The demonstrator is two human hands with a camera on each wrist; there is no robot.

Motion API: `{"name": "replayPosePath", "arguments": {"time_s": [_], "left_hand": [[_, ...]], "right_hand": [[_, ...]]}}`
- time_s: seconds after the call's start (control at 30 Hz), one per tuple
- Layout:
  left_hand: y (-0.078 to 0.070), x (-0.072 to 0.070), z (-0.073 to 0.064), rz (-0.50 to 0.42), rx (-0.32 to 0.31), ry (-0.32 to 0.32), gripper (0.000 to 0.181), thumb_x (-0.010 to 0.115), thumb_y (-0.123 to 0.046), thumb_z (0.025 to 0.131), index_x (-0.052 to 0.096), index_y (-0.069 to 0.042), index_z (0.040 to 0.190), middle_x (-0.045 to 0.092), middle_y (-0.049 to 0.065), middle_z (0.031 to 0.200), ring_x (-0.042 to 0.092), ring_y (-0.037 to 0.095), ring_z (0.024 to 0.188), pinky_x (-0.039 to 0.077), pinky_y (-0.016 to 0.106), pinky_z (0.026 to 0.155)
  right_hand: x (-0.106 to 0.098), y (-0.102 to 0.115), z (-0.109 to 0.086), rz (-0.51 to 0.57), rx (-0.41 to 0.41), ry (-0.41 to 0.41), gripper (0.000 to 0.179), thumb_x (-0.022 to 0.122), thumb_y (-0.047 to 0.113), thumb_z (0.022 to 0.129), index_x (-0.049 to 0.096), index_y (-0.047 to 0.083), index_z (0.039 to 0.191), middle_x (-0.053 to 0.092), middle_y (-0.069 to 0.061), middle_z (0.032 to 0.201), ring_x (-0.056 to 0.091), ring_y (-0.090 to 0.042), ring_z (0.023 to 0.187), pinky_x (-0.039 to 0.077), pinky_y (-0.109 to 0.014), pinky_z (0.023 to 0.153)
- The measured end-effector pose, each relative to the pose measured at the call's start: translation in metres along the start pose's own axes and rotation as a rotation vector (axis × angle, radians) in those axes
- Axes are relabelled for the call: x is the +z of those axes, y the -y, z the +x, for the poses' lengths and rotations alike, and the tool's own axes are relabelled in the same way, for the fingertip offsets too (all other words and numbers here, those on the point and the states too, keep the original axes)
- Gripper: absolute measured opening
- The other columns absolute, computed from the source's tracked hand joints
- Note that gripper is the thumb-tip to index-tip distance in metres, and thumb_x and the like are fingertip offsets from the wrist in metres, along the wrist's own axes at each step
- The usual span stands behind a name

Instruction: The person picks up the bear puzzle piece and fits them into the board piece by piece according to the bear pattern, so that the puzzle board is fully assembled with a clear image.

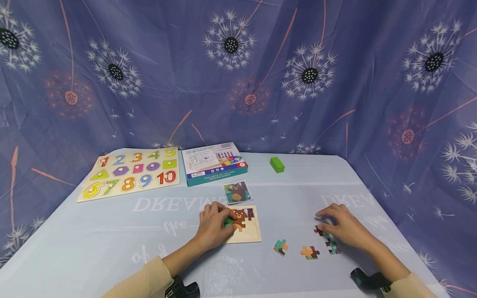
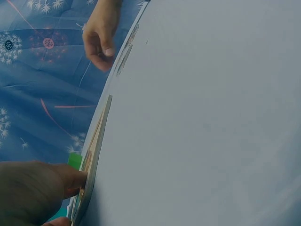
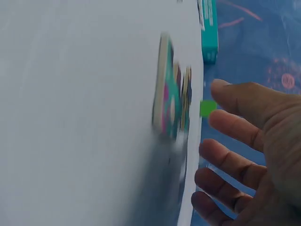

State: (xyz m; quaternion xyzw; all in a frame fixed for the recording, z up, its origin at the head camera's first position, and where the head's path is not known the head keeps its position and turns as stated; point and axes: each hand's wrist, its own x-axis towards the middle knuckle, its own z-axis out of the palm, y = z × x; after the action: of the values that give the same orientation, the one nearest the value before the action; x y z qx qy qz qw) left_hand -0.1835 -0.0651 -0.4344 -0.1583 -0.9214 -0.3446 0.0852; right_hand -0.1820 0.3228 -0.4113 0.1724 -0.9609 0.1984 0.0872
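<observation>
A wooden puzzle board with a partly filled bear picture lies in front of me. My left hand grips its left side, thumb and index finger on the picture, covering that part. The left wrist view shows the same hand low at the board's edge. My right hand, fingers spread and loosely bent, hovers at the loose jigsaw pieces on the right. In the right wrist view this hand holds nothing, beside a teal piece. Two other jigsaw pieces lie between the hands.
Behind the board lies a bear picture card. Farther back are a number board, a boxed bead set and a green block. A blue dandelion-print curtain hangs behind the table.
</observation>
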Motion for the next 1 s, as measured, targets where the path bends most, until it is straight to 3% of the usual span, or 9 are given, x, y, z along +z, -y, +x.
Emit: {"name": "replayPosePath", "arguments": {"time_s": [0.43,1.0], "left_hand": [[0.001,0.001,-0.001,-0.007,0.006,0.000,0.011,0.071,-0.021,0.076,0.066,-0.022,0.086,0.048,0.004,0.104,0.035,0.021,0.096,0.024,0.046,0.085],[0.001,0.001,-0.001,-0.001,0.016,-0.012,0.011,0.071,-0.021,0.076,0.066,-0.022,0.086,0.049,0.004,0.103,0.036,0.021,0.096,0.025,0.046,0.084]], "right_hand": [[-0.007,-0.019,-0.015,0.019,-0.024,0.074,0.031,0.076,0.029,0.075,0.068,0.026,0.106,0.059,0.008,0.106,0.042,-0.002,0.096,0.041,-0.030,0.079],[-0.002,-0.024,-0.018,0.013,-0.070,0.033,0.031,0.077,0.022,0.074,0.069,0.028,0.103,0.055,0.012,0.102,0.037,0.004,0.094,0.040,-0.028,0.077]]}}
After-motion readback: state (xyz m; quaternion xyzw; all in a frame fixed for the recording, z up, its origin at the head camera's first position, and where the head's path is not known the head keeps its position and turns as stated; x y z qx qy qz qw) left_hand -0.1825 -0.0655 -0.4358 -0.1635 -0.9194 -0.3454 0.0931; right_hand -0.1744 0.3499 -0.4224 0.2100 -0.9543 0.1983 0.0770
